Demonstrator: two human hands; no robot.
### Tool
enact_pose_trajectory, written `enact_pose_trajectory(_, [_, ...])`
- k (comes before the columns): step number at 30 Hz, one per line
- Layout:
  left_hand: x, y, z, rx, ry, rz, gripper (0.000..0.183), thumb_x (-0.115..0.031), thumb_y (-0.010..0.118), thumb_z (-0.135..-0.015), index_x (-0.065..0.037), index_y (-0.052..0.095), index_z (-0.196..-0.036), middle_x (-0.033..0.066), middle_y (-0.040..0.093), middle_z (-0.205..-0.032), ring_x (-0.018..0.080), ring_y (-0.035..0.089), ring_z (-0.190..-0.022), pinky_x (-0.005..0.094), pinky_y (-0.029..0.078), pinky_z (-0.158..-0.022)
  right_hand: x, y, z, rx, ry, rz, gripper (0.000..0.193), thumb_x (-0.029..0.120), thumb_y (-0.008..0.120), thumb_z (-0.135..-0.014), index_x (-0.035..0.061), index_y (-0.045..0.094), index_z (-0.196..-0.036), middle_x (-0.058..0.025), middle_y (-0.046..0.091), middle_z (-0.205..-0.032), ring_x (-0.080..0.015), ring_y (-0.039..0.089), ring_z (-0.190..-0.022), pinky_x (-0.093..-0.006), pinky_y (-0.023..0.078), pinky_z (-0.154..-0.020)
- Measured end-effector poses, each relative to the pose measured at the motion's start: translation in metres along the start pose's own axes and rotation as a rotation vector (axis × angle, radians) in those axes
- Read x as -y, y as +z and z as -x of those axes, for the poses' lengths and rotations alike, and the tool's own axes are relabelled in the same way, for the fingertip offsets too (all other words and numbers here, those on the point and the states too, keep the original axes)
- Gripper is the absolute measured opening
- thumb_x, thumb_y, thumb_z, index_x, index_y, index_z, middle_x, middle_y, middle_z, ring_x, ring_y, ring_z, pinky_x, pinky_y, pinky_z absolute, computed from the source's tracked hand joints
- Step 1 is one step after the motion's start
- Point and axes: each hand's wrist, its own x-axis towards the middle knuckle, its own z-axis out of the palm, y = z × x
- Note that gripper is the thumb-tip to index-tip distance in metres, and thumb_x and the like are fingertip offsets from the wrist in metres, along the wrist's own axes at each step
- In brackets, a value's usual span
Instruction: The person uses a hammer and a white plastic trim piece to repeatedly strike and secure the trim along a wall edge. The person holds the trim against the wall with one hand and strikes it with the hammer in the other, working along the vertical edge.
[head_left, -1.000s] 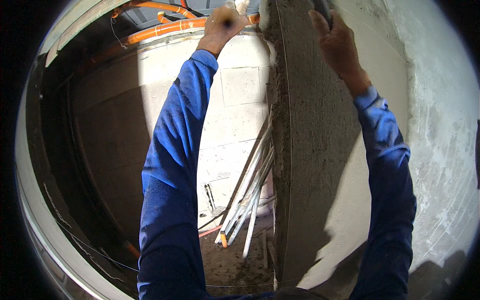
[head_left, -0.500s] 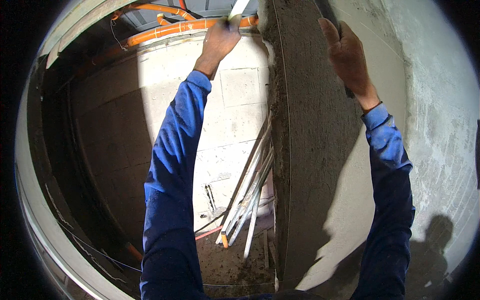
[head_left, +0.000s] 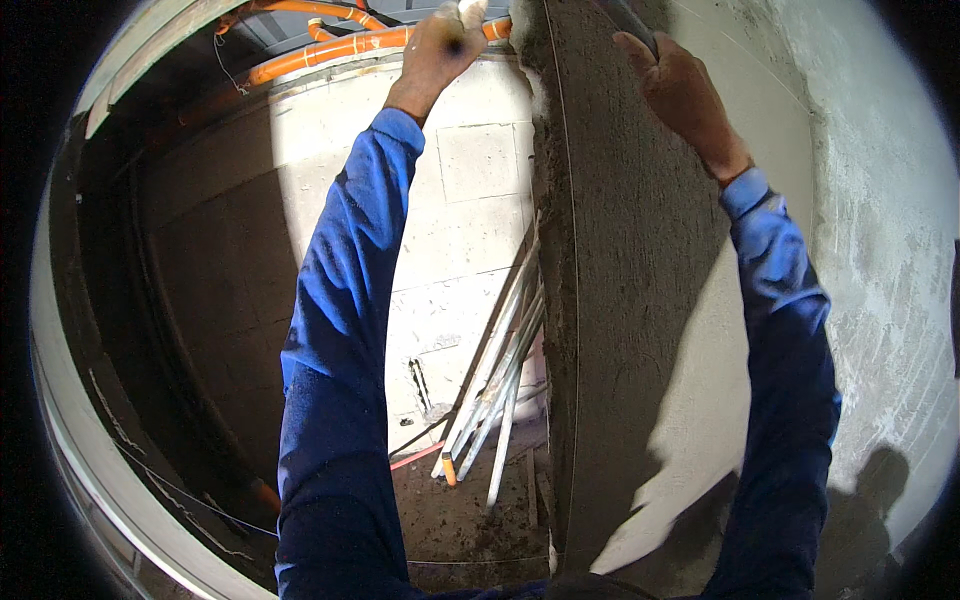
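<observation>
High in the view, my left hand [head_left: 438,62] is closed around a pale bar [head_left: 471,12]; only a short piece of it shows above my fist, and the rest lies beyond the upper edge. My right hand [head_left: 692,108] is wrapped round a dark, flat, long-edged tool [head_left: 628,18] whose kind I cannot make out. It lies close to the rough grey plastered wall [head_left: 640,200], and I cannot tell whether it touches. A thin string [head_left: 571,220] runs down this wall near its rough left edge.
Orange pipes [head_left: 330,50] cross the top left, above a pale block wall [head_left: 470,230]. Several long metal bars [head_left: 495,390] lean in the corner below, beside a short orange-ended piece [head_left: 449,470]. A smoother grey wall [head_left: 880,250] stands at right.
My right hand has moved up and to the left with the dark tool. The left hand has risen slightly, and less of the pale bar shows.
</observation>
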Motion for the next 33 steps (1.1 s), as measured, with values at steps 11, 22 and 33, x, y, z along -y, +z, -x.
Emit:
enact_pose_trajectory(11, [0.002, 0.006, -0.008, -0.133, -0.069, -0.017, 0.042, -0.035, 0.045, -0.097, 0.003, 0.062, -0.097, 0.0268, 0.065, -0.080, 0.0430, 0.064, -0.078, 0.0497, 0.051, -0.065, 0.039, -0.030, -0.020, -0.165, 0.157, -0.321, 0.042, 0.039, 0.051, -0.099, -0.0034, 0.057, -0.100, -0.0312, 0.060, -0.086, -0.0481, 0.061, -0.083, -0.0486, 0.047, -0.068])
enact_pose_trajectory(22, [-0.021, -0.009, -0.038, -0.194, -0.042, -0.011, 0.039, -0.031, 0.045, -0.097, 0.003, 0.063, -0.093, 0.0305, 0.064, -0.084, 0.0485, 0.063, -0.082, 0.0546, 0.049, -0.068, 0.039, -0.036, -0.023, -0.003, 0.370, -0.251, 0.050, 0.045, 0.050, -0.099, -0.0040, 0.058, -0.096, -0.0299, 0.061, -0.083, -0.0455, 0.062, -0.079, -0.0478, 0.046, -0.067])
enact_pose_trajectory(33, [-0.016, -0.010, -0.053, -0.045, -0.089, -0.030, 0.047, -0.033, 0.040, -0.098, 0.006, 0.066, -0.093, 0.0333, 0.062, -0.078, 0.0487, 0.064, -0.078, 0.0536, 0.050, -0.064, 0.023, -0.022, -0.026, -0.054, 0.235, -0.204, 0.050, 0.045, 0.050, -0.099, -0.0046, 0.057, -0.094, -0.0291, 0.059, -0.079, -0.0440, 0.061, -0.075, -0.0480, 0.045, -0.065])
